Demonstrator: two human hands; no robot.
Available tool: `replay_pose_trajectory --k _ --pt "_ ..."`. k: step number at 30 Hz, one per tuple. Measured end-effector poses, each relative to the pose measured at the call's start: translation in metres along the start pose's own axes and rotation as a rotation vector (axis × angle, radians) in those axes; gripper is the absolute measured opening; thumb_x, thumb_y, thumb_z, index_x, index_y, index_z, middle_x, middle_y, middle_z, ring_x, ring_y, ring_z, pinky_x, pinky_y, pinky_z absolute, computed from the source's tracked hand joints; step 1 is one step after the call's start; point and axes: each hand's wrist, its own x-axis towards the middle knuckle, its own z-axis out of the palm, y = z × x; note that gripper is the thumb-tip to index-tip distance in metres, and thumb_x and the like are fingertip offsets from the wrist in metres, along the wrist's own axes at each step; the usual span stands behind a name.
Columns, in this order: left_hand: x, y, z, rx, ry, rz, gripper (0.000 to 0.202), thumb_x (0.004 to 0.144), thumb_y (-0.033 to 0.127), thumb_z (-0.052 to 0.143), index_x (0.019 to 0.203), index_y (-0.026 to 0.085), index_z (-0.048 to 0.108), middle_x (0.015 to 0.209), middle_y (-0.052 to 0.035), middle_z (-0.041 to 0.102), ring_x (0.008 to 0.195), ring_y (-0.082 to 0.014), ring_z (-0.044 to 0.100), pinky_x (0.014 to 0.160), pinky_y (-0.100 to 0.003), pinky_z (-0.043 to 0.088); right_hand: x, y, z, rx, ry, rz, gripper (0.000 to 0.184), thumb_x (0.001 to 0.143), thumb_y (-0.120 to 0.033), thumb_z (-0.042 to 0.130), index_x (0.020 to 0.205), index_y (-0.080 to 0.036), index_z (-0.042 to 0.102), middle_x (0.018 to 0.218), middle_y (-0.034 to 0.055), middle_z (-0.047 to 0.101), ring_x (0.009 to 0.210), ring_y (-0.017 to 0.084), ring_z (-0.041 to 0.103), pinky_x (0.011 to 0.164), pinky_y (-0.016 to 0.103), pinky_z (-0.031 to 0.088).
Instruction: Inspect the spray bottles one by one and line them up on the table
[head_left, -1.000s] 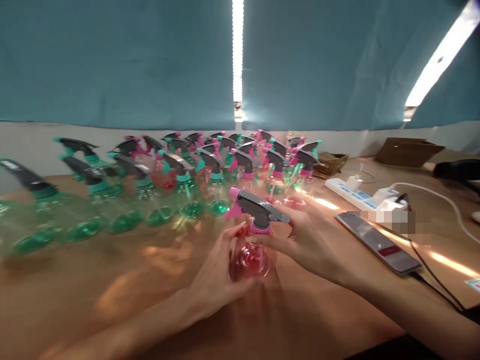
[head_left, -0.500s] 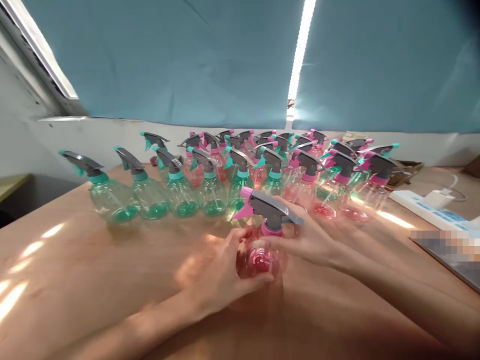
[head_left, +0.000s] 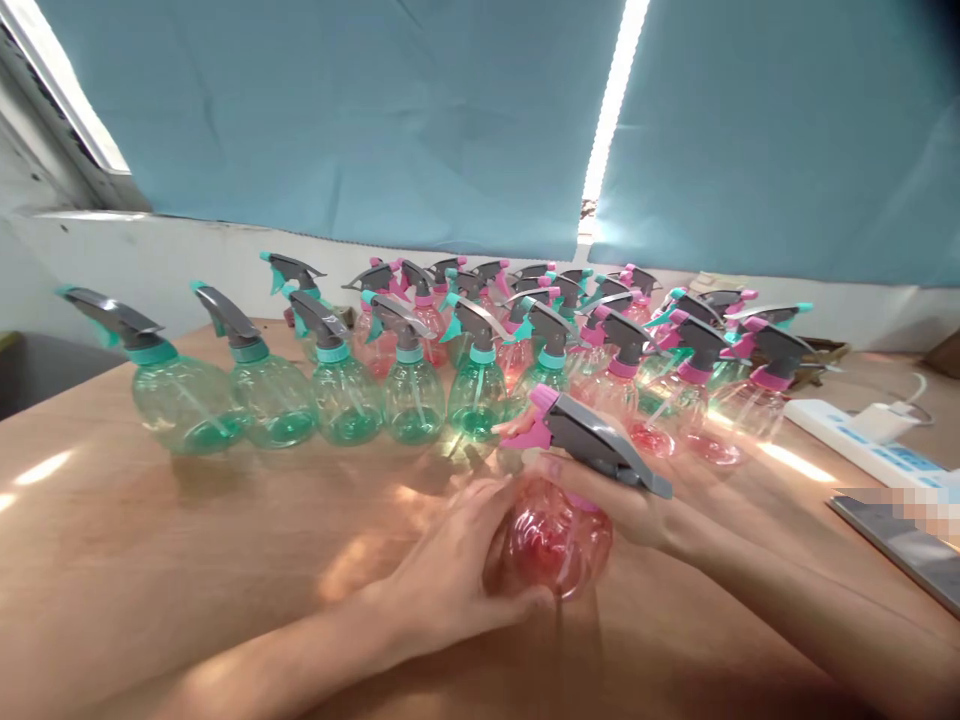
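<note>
left hand (head_left: 454,565) cups a pink spray bottle (head_left: 559,550) lower center, right hand (head_left: 619,500) is on it too, green bottles (head_left: 349,400) lined up middle left, phone (head_left: 900,550) lower right

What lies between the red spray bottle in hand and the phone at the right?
In the head view: the right hand and its forearm, then wooden tabletop.

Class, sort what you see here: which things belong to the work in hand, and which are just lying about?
Work in hand:
- pink spray bottle
- left hand, cupping its side
- right hand, holding it higher up
- other spray bottles, probably, being alike

Apparently just lying about:
- phone, at the picture's edge
- power strip
- white plug on it
</note>
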Motion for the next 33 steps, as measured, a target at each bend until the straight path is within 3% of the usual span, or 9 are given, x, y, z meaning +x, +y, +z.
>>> replay_pose_trajectory --k 4,10,17,21,29,33 --pt "-0.005 -0.002 0.002 0.204 -0.093 -0.097 0.071 0.084 0.044 0.067 0.145 0.024 0.037 0.148 -0.0156 0.042 0.137 -0.0378 0.036 0.110 -0.062 0.027 0.000 0.002 -0.010 -0.100 0.037 -0.060 0.026 0.088 -0.032 0.056 0.069 -0.025 0.039 0.060 -0.0060 0.034 0.052 0.012 0.032 0.047 0.027 0.029" --pt "-0.005 -0.003 0.003 0.301 -0.167 -0.111 0.066 0.090 0.047 0.058 0.146 0.018 0.040 0.153 -0.0168 0.035 0.140 -0.0378 0.032 0.110 -0.061 0.029 -0.002 0.008 -0.022 -0.079 0.091 -0.025 0.026 0.089 -0.030 0.054 0.069 -0.025 0.039 0.062 -0.0059 0.030 0.053 0.011 0.029 0.047 0.027 0.026" --pt "-0.003 -0.007 0.007 0.326 -0.160 -0.095 0.064 0.090 0.046 0.057 0.145 0.019 0.042 0.152 -0.0159 0.038 0.139 -0.0376 0.033 0.109 -0.062 0.028 -0.002 0.009 -0.024 -0.015 0.036 -0.022 0.009 0.087 -0.032 0.057 0.083 -0.026 0.052 0.062 -0.0056 0.041 0.053 0.012 0.037 0.050 0.028 0.034" --pt "-0.003 -0.007 0.007 0.280 -0.127 -0.086 0.063 0.090 0.047 0.058 0.145 0.021 0.042 0.157 -0.0146 0.028 0.142 -0.0378 0.028 0.111 -0.061 0.026 -0.004 0.009 -0.024 0.008 0.036 0.050 0.014 0.088 -0.034 0.057 0.077 -0.025 0.052 0.066 -0.0021 0.052 0.056 0.014 0.047 0.054 0.029 0.041" --pt "-0.005 -0.008 0.008 0.271 -0.129 -0.101 0.063 0.090 0.047 0.059 0.144 0.021 0.043 0.157 -0.0143 0.026 0.143 -0.0368 0.023 0.112 -0.060 0.024 -0.007 0.005 -0.027 -0.038 0.015 0.027 0.021 0.087 -0.030 0.056 0.070 -0.025 0.045 0.060 -0.0034 0.043 0.052 0.013 0.041 0.050 0.029 0.037" --pt "-0.004 -0.007 0.006 0.262 -0.135 -0.091 0.061 0.091 0.049 0.057 0.144 0.020 0.045 0.157 -0.0145 0.026 0.143 -0.0375 0.023 0.112 -0.061 0.023 -0.010 0.008 -0.026 0.020 0.019 0.049 0.013 0.087 -0.031 0.059 0.077 -0.025 0.053 0.059 -0.0047 0.044 0.050 0.012 0.041 0.050 0.028 0.038"
